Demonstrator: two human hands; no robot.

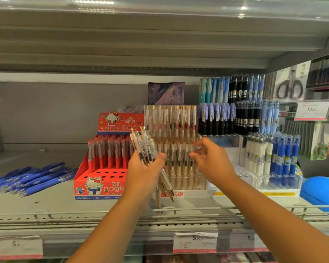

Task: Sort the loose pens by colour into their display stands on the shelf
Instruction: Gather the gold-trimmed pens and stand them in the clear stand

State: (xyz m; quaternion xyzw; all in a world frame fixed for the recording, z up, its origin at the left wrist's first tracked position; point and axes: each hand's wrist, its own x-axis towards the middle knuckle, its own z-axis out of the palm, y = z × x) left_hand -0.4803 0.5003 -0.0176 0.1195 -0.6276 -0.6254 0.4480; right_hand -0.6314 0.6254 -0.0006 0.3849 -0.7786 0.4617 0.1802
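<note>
The grey shelf (pixel 65 205) carried a red Hello Kitty stand (pixel 95 179) with red pens in its back rows, and just to the right of it a clear stand (pixel 180 168) filled with cream, gold-clipped pens. A pile of loose blue pens (pixel 30 179) lay well to the left. The left hand (pixel 142 175) gripped a bundle of cream pens (pixel 144 147) in front of the clear stand. The right hand (pixel 213 162) reached its curled fingers to that stand's front row; whether it pinched a pen could not be told.
</note>
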